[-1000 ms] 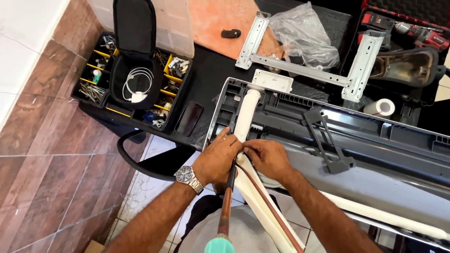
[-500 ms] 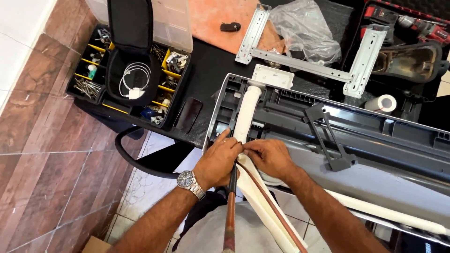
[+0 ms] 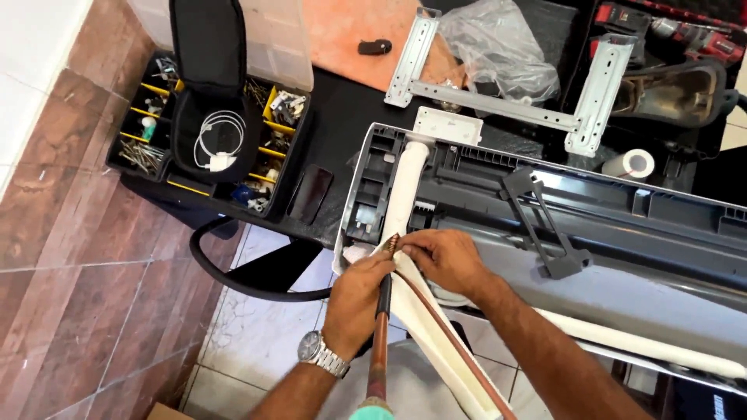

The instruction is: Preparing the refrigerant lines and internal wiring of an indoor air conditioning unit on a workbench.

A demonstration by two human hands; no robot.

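My left hand, with a metal watch on the wrist, grips a thick copper pipe partly sleeved in black. Its brass end fitting sits at my fingertips. My right hand pinches at that same fitting from the right. A thinner copper tube runs beside it down a white insulated line that leads out of the back of a grey air-conditioner unit lying face down.
A black tool organiser with screws and a white cable lies at left. A metal mounting bracket, a plastic bag, a tape roll and a drill case lie beyond the unit. A black hose loops over the tiled floor.
The view has shifted slightly. Both hands stay at the pipe end; the brass fitting now shows above my left fingers.
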